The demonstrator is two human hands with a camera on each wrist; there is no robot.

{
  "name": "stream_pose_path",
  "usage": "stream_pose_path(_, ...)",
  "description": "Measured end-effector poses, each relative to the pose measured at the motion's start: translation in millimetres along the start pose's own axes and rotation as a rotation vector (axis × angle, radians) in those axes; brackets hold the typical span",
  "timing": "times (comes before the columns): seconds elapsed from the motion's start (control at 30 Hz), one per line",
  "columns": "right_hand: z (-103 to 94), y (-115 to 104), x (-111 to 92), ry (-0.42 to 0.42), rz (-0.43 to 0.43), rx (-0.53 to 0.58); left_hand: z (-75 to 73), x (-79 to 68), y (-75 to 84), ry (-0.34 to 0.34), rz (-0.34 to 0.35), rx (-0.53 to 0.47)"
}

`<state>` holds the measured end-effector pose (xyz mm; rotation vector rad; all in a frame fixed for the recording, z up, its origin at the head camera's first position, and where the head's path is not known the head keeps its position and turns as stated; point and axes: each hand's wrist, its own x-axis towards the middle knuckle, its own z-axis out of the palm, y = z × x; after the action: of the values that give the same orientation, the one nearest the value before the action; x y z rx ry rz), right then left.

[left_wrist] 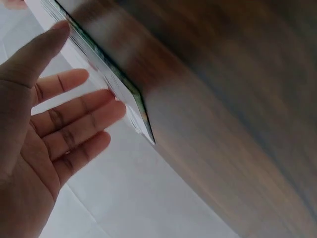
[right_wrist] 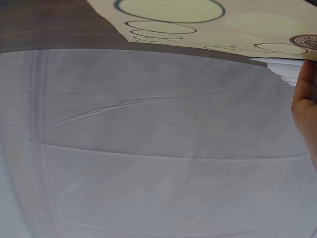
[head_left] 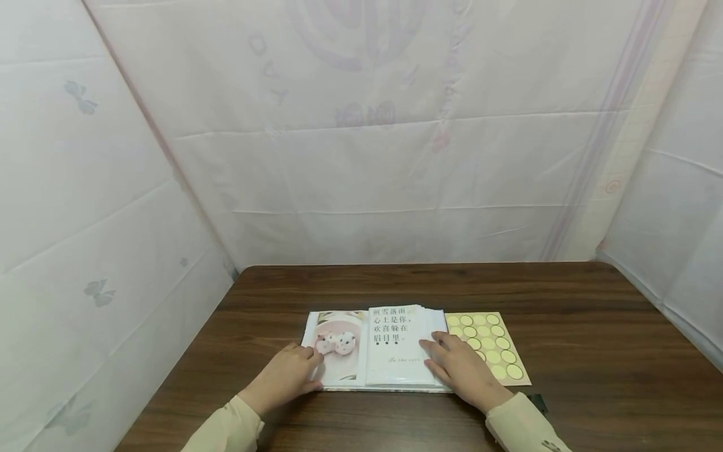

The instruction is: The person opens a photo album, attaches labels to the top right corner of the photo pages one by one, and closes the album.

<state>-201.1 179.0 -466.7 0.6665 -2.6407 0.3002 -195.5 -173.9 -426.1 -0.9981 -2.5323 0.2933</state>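
Book [head_left: 369,365] lies open on the table [head_left: 271,292], L hand [head_left: 290,375] loose, fingers near straight at its L edge, R hand [head_left: 463,370] spread over the R pg [head_left: 398,370], sticker sheet [head_left: 497,348] just beyond; neither seems to grip anything. Step in hand looks like steadying pgs; a pg turn next would prob. need R fingertips under that edge.
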Motion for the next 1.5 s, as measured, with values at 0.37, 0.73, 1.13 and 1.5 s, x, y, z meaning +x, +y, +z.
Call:
stream_pose_path(0.37, -0.3, 0, -1, -0.021, 0.008, 0.013, -11.2, 6.5, 16.2, -0.103, -0.032, 0.036)
stream_pose_path(0.73, -1.2, 0, 0, -0.005, -0.006, 0.015, -12.0, 12.0, 24.6, -0.061, -0.053, 0.105)
stream_pose_path(1.13, -2.5, 0, 0, -0.017, 0.001, 0.012, -19.3, 36.3, 47.0, 0.090, 0.000, 0.097)
stream_pose_path(1.5, -2.7, -1, 0, -0.009, 0.000, 0.019, -21.7, 59.0, 70.0, 0.132, -0.056, 0.012)
